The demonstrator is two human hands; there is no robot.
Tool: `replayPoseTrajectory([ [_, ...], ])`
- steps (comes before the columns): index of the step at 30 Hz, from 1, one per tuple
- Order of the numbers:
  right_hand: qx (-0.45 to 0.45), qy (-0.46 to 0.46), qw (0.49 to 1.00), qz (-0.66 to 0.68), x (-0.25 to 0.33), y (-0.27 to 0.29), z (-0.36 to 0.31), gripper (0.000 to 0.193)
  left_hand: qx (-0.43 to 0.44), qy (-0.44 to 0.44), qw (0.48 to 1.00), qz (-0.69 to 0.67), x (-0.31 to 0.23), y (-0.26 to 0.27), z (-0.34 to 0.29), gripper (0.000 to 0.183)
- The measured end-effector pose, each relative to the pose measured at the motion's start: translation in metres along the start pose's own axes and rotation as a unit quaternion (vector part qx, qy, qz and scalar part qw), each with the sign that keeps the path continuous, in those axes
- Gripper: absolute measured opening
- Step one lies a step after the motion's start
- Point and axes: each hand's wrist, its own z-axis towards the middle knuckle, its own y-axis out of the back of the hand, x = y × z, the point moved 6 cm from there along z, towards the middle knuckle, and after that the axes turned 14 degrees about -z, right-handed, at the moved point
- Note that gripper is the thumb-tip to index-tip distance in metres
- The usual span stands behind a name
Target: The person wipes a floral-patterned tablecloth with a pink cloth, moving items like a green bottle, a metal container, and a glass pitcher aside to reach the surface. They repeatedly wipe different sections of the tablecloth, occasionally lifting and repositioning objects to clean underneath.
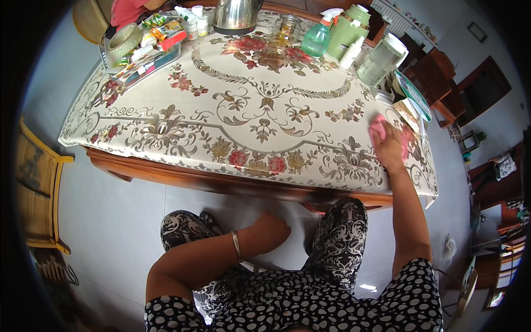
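A pink cloth (377,130) lies bunched under my right hand (390,148), which presses it against the flowered tablecloth (243,99) near the table's right end. The fingers curl over the cloth, and part of it shows on either side of them. My left hand (270,232) hangs over my lap, below the table's front edge, closed in a fist with nothing visible in it. A bracelet (237,247) circles that wrist.
Far left, a clear bin (150,71) holds packets and a tape roll. Along the back stand a steel kettle (237,15), a glass jar (287,27), a green spray bottle (316,40), a green flask (348,33) and a clear pitcher (383,60). A wooden chair (41,182) is at left.
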Motion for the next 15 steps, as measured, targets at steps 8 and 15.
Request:
replayPoseTrajectory([
  [8,-0.004,0.042,0.998,-0.039,0.066,-0.076,0.135,0.055,-0.003,-0.014,0.999,-0.043,0.003,0.0,0.013,0.008],
  [15,0.046,-0.026,0.996,-0.065,0.09,-0.105,0.192,0.057,0.023,0.011,0.997,-0.066,0.004,-0.003,0.011,0.007],
])
